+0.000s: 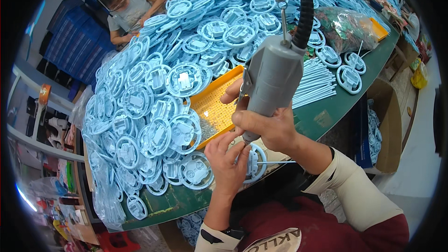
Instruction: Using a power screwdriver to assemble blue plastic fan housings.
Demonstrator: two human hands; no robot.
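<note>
A grey electric screwdriver (275, 74) hangs tip down from a coiled spring and a black cable. Wrapped round its lower body is my right hand (280, 130). Close beside the tip, my left hand (226, 163) has its fingers drawn together; whatever they pinch is too small and hidden to make out. Under the tip, at the table's near edge, lies a light blue plastic ring-shaped part (255, 168) with a thin pale rod pointing right. My hands cover much of that part, and the tip's contact with it is hidden.
Light blue ring parts (186, 81) are heaped over the green table (186, 207). A yellow tray (219, 98) of small screws sits behind my hands. Pale rods (315, 81) lie to the right, near a clear bag (347, 30). Another person (128, 11) sits across the heap.
</note>
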